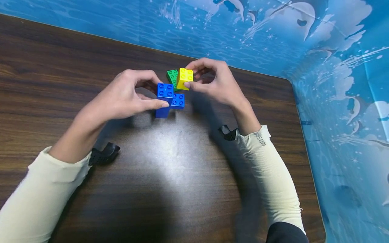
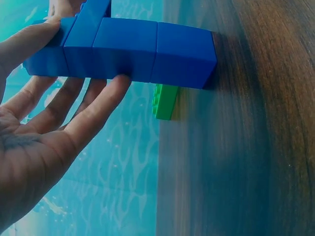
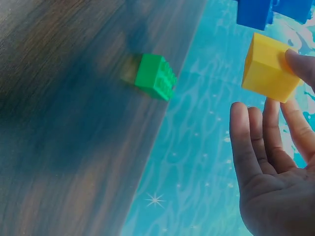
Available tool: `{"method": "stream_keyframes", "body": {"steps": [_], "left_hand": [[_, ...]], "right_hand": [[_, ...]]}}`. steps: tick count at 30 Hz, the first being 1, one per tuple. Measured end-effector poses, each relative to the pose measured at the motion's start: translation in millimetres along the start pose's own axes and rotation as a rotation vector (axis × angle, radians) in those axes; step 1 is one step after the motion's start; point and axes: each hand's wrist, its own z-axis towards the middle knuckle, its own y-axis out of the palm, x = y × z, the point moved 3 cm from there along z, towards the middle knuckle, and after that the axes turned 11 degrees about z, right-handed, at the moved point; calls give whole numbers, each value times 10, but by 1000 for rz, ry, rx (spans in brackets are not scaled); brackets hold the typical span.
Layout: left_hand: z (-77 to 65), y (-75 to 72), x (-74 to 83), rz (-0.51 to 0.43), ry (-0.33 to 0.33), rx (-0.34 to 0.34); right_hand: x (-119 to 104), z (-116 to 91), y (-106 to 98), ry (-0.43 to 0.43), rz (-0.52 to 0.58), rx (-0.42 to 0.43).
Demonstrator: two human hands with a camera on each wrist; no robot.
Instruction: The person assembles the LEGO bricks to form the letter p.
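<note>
My left hand (image 1: 127, 96) grips the upper part of a stack of blue toy building bricks (image 1: 165, 90), thumb on the near side. One blue brick (image 1: 178, 101) juts out to the right from the stack. In the left wrist view the blue stack (image 2: 128, 49) seems to stand upright, its foot at the tabletop. Just right of it, my right hand (image 1: 220, 82) pinches a yellow brick (image 1: 185, 76) between thumb and fingers. The yellow brick (image 3: 268, 69) is raised off the table and apart from the blue bricks in the right wrist view. Behind both, a green brick (image 1: 172, 76) lies studs up, partly hidden.
All of this is on a dark wood-grain table (image 1: 194, 162). A blue sea-patterned sheet (image 1: 121, 20) with dolphins rises along the far and right table edges. On each wrist sits a black mount (image 1: 104, 154) at the cuff.
</note>
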Motion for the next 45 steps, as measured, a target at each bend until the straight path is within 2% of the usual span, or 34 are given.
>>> {"method": "stream_keyframes", "body": {"steps": [5, 11, 24, 30, 36, 45], "left_hand": [[7, 0, -1, 29, 19, 18], [6, 1, -6, 29, 3, 11], [12, 6, -23, 30, -3, 7], [7, 10, -21, 3, -5, 0], [-1, 18, -28, -60, -6, -11], [8, 40, -32, -87, -18, -18]], "right_hand": [[-70, -55, -14, 9, 12, -5], [-131, -138, -15, -2, 28, -28], [-139, -323, 40, -11, 42, -60], [-144, -367, 75, -21, 52, -51], [-172, -372, 97, -60, 17, -47], [-182, -372, 91, -38, 27, -44]]}}
